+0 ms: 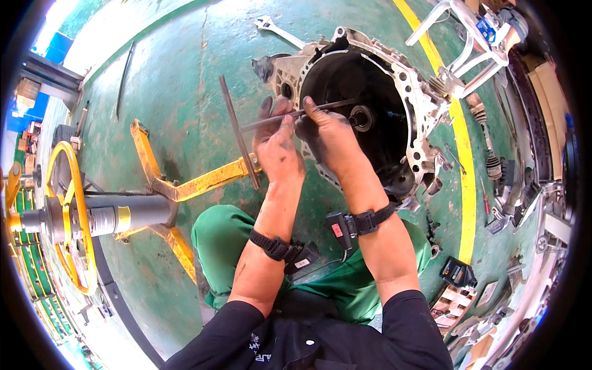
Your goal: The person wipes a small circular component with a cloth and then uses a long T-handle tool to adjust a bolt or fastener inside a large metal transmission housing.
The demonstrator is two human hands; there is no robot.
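Observation:
My left hand (279, 145) is closed round the shaft of a dark metal T-handle wrench (236, 126), close to its long crossbar. Farther along the same shaft, my right hand (333, 137) grips it with the thumb on top. The tip of the shaft reaches over the open mouth of a gearbox housing (404, 80), which lies on the floor in front of me. Inside the dark bell, a round collar with a central shaft (362, 118) shows just beyond my right hand. Blackened grease covers the fingers of both hands.
An adjustable wrench (277, 29) lies beyond the housing. A yellow-legged jack stand (209, 180) with a yellow handwheel (68, 216) lies at left. To the right are a drive shaft (484, 129), a white plastic chair (459, 37), a black bottle (457, 271) and loose parts.

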